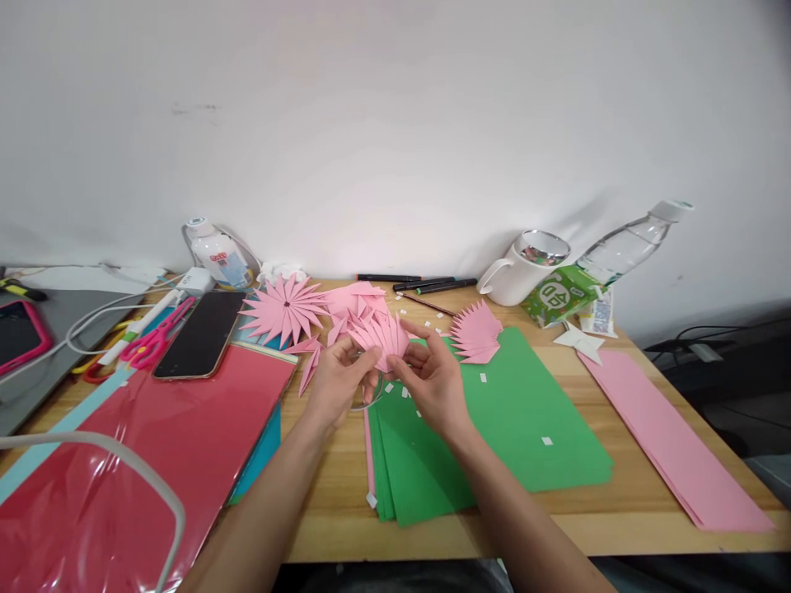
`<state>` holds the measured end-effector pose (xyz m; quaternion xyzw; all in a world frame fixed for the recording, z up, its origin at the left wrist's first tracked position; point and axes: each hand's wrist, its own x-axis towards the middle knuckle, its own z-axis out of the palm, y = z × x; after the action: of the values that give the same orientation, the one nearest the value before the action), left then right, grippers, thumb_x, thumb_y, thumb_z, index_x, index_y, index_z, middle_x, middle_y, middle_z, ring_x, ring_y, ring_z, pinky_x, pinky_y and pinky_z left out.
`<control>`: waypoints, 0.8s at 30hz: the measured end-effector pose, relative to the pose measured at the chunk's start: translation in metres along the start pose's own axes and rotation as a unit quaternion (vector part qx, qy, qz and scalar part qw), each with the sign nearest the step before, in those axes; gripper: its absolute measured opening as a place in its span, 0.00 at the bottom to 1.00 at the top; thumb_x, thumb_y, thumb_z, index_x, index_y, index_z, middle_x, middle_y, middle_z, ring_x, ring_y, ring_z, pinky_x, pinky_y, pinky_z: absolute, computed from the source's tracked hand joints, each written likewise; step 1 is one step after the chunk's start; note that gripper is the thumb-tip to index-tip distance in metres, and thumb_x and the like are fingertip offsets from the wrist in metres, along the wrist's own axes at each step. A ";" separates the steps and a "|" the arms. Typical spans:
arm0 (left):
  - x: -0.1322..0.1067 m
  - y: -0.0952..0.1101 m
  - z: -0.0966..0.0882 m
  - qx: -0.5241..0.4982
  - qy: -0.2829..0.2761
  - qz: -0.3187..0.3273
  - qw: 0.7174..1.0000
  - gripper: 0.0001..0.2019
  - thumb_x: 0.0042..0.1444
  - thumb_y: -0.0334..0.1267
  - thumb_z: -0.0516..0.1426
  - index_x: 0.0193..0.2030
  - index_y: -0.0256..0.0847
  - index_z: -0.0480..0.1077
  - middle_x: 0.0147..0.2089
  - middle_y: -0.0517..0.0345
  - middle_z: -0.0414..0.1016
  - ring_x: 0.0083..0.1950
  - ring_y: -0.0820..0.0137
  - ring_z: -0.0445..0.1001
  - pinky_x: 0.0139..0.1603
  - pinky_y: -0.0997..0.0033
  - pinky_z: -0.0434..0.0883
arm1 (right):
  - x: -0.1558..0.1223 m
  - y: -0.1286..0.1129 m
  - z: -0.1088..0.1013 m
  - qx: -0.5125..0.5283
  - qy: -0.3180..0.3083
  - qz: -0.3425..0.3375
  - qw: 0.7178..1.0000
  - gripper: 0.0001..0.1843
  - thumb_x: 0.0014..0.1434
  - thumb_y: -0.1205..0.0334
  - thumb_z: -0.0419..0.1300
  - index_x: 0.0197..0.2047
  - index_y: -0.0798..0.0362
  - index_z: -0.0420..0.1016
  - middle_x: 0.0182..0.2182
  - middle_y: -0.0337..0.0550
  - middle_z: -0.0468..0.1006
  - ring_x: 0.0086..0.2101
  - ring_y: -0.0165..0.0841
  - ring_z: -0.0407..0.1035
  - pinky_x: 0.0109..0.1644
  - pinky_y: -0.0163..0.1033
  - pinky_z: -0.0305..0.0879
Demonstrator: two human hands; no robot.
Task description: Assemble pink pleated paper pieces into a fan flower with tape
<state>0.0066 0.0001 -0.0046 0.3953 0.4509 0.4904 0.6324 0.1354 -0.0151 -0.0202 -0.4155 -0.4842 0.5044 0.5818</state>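
Observation:
Both my hands meet above the desk's middle, pinching a fan of pink folded paper petals (381,333). My left hand (339,380) grips its left edge with curled fingers. My right hand (432,380) holds the right edge from below. A small clear ring, perhaps a tape roll (366,399), shows just under my left fingers. A finished pink paper flower (284,309) lies behind my left hand. A second pink petal fan (475,333) rests on the green paper sheets (525,412) to the right.
A red plastic folder (154,445) and a dark phone (201,333) lie left, with pink scissors (157,339). Pens (426,285), a white mug (522,268), a green carton (559,295) and a water bottle (630,243) stand at the back. Pink paper strips (667,436) lie right.

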 end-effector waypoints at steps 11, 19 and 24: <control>0.000 -0.002 -0.003 0.023 0.003 0.009 1.000 0.14 0.45 0.41 0.65 0.26 0.38 0.64 0.13 0.68 0.67 0.09 0.80 0.59 0.08 0.83 0.55 | -0.002 0.000 0.002 -0.001 -0.002 -0.017 1.000 0.25 0.54 0.57 0.65 0.54 0.47 0.65 0.28 0.35 0.75 0.28 0.30 0.73 0.33 0.38 0.77; -0.002 0.004 -0.001 0.009 -0.008 0.008 1.000 0.17 0.43 0.44 0.66 0.24 0.39 0.63 0.13 0.68 0.67 0.09 0.79 0.61 0.08 0.82 0.57 | -0.001 -0.002 0.001 0.014 -0.004 -0.014 1.000 0.25 0.53 0.58 0.65 0.54 0.47 0.65 0.28 0.34 0.74 0.28 0.29 0.72 0.32 0.37 0.76; -0.002 0.005 -0.001 0.006 -0.009 0.005 1.000 0.17 0.42 0.45 0.67 0.25 0.39 0.64 0.13 0.68 0.67 0.10 0.78 0.62 0.08 0.81 0.59 | -0.001 -0.003 0.001 0.025 -0.005 -0.009 1.000 0.26 0.53 0.57 0.65 0.54 0.47 0.65 0.27 0.34 0.74 0.27 0.29 0.72 0.33 0.38 0.76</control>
<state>0.0041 -0.0008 0.0001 0.4055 0.4460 0.4871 0.6319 0.1346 -0.0165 -0.0175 -0.3941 -0.4779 0.5128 0.5944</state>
